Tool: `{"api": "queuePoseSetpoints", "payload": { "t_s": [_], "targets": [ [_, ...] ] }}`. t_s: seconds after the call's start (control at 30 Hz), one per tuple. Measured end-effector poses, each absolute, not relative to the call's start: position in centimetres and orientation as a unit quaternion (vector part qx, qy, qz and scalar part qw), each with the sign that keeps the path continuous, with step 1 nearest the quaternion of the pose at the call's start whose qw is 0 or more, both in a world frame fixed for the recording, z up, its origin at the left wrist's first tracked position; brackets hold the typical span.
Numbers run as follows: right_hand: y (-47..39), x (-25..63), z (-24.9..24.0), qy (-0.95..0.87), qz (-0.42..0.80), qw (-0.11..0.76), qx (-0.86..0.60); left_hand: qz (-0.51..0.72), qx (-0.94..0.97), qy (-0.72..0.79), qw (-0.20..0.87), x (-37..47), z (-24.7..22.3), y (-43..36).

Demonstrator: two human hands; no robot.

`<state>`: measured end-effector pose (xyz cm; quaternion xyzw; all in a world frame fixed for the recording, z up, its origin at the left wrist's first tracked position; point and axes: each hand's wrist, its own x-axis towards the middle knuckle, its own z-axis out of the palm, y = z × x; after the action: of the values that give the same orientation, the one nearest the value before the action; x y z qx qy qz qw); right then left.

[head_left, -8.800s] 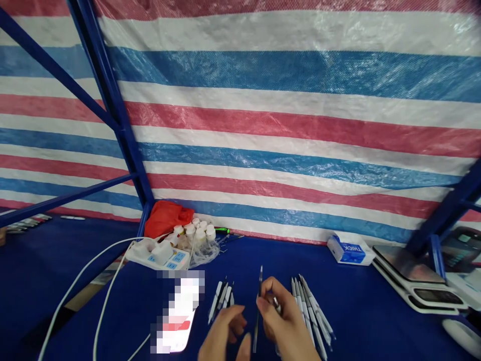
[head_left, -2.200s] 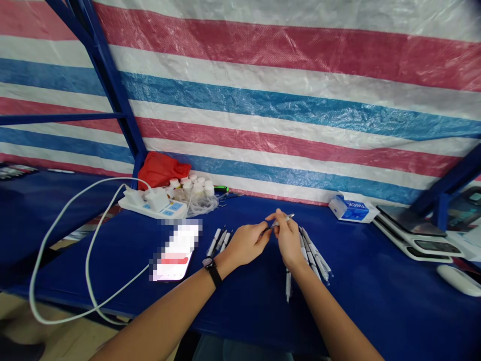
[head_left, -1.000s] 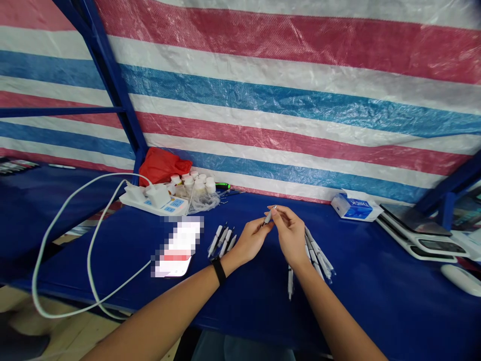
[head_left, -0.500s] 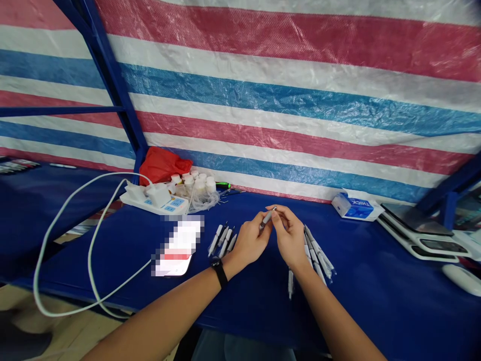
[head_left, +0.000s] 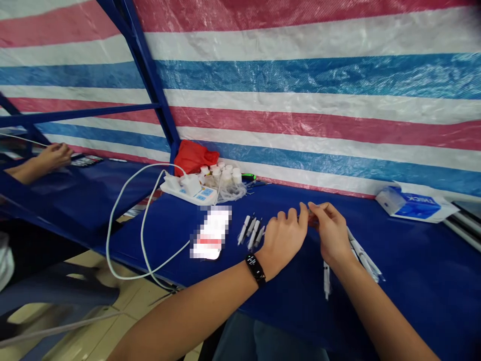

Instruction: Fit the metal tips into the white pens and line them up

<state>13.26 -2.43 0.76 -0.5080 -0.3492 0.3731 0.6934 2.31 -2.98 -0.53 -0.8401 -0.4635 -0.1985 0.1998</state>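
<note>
My left hand, with a black band on its wrist, has its back turned up and its fingers curled over a pen that they almost wholly hide. My right hand meets it at the fingertips, thumb and forefinger pinched together at the pen's end. Several short white and grey pen parts lie left of my left wrist. Beside and partly behind my right forearm is a bundle of white pens. One more white pen lies between my forearms on the blue table.
A lit phone on a white cable lies at the left. Behind it are a power strip, a red bag, white-capped bottles and a green-black handle. A blue-white box stands back right. Another person's hand is far left.
My view has swung left, bringing another person's hand into sight. My left hand has rolled over, back upward, and now hides the pen that showed between my hands.
</note>
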Motion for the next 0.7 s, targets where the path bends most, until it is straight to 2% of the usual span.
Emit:
{"api": "queuePoseSetpoints", "payload": {
  "t_s": [0.37, 0.57, 0.7],
  "targets": [
    [-2.5, 12.9, 0.8, -0.367, 0.363, 0.680, -0.521, -0.201, -0.856, -0.450, 0.153, 2.1, -0.6, -2.5],
    [-2.7, 12.8, 1.1, -0.353, 0.374, 0.704, -0.489, -0.209, -0.857, -0.438, 0.174, 1.8, -0.2, -2.8],
    [-3.0, 12.7, 1.1, -0.371, 0.332, 0.744, -0.446, -0.232, -0.851, -0.422, 0.210, 2.1, 0.3, -3.3]
  ]
}}
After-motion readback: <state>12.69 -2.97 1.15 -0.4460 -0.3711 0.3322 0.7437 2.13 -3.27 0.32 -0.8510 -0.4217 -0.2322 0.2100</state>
